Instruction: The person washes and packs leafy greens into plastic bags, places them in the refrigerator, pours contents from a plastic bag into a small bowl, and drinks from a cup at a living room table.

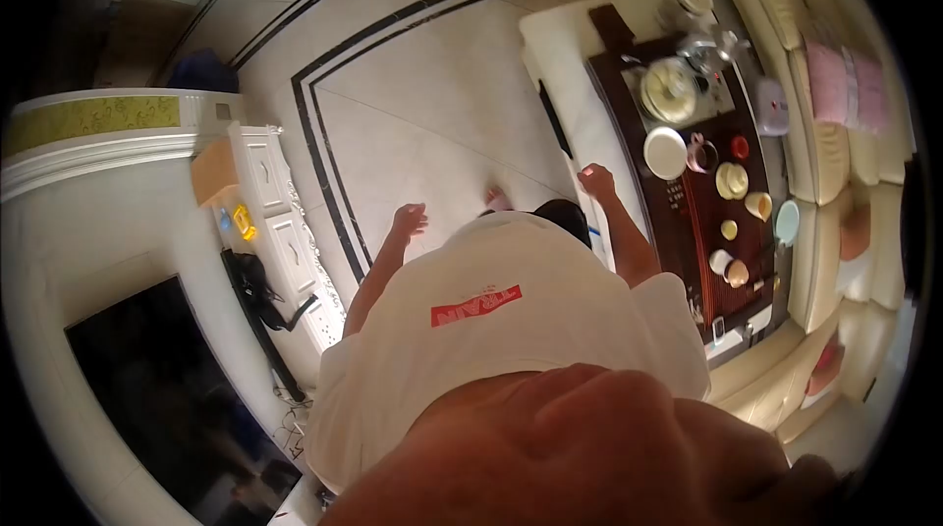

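My left hand hangs in front of my left side, over the pale tiled floor. Its fingers are loosely bent and apart, with nothing in them. On the other side, my right hand is beside the near edge of the tea table. Its fingers look curled in, and no object shows in it. Between the hands are my white T-shirt with a red print and one foot on the floor.
The tea table's dark tray bears a kettle, a white bowl, cups and jars. A cream sofa stands beyond. To the left are a white cabinet, a cardboard box and a television.
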Tool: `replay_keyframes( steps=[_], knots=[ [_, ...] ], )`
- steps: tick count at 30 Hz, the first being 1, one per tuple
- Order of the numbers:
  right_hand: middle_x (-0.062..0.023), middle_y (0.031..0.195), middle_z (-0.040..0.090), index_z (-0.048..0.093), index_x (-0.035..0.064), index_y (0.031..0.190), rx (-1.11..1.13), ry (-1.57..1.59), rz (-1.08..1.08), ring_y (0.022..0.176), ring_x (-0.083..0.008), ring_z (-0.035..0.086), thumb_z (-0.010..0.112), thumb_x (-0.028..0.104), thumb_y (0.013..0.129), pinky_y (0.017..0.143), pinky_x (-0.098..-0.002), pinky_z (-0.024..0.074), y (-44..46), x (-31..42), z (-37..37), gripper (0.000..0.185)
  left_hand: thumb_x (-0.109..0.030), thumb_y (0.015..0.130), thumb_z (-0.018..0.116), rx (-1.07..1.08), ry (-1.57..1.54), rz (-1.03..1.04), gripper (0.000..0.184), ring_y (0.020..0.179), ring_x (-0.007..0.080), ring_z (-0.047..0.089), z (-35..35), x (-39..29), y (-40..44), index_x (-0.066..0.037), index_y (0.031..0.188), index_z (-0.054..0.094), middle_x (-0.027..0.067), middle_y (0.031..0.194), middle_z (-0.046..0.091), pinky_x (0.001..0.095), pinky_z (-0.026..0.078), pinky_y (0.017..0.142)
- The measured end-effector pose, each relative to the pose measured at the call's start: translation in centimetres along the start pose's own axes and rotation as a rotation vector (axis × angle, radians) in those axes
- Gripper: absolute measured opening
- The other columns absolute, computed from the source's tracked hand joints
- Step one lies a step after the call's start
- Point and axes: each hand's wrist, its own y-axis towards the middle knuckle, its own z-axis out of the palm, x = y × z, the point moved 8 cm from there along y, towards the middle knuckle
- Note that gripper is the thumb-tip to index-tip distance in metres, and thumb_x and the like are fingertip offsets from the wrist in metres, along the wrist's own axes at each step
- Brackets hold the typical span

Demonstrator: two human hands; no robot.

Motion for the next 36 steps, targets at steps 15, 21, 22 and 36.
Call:
replay_keyframes(
  steps=[15,21,22,36],
  knots=[
    [-0.0179,0.067,0.063,0.059,-0.0040,0.068,0.205,-0.014,0.595,0.049,-0.0263,0.062,0.059,0.017,0.071,0.049,-0.0331,0.0519,22.5,7.4,-2.5,0.021,-0.035,0.083,0.058,0.179,-0.258,-0.010,0.032,0.075,0.0221,0.060,-8.0,-27.1,17.9,-0.010,0.102,0.051,0.0100,0.090,0.060,0.0374,0.048,0.065],
    [-0.0143,0.067,0.061,0.065,0.0085,0.066,0.228,-0.447,-0.276,0.067,-0.0320,0.059,0.051,0.036,0.078,0.061,-0.0412,0.0463,50.6,22.7,-0.6,0.033,-0.035,0.085,0.053,-0.064,-0.406,-0.010,0.040,0.081,0.0240,0.060,-18.6,-36.9,22.9,-0.007,0.113,0.047,0.0115,0.097,0.058,0.0394,0.049,0.070],
    [-0.0156,0.068,0.061,0.064,0.0079,0.068,0.055,-0.400,-0.298,0.066,-0.0339,0.058,0.050,0.033,0.078,0.063,-0.0435,0.0455,55.6,24.6,0.3,0.031,-0.034,0.085,0.053,-0.093,-0.442,-0.013,0.040,0.081,0.0242,0.060,-19.9,-38.0,23.3,-0.006,0.114,0.047,0.0120,0.097,0.058,0.0395,0.049,0.070],
    [-0.0118,0.082,0.062,0.059,0.0071,0.074,-0.253,-0.389,-0.518,0.080,-0.0287,0.061,0.049,0.016,0.077,0.070,-0.0398,0.0492,77.3,53.6,-3.9,0.014,-0.033,0.087,0.050,-0.085,-0.220,-0.151,0.028,0.058,0.0176,0.054,-44.7,-56.7,44.9,-0.005,0.092,0.051,0.0077,0.075,0.055,0.0293,0.047,0.051]
  ],
)
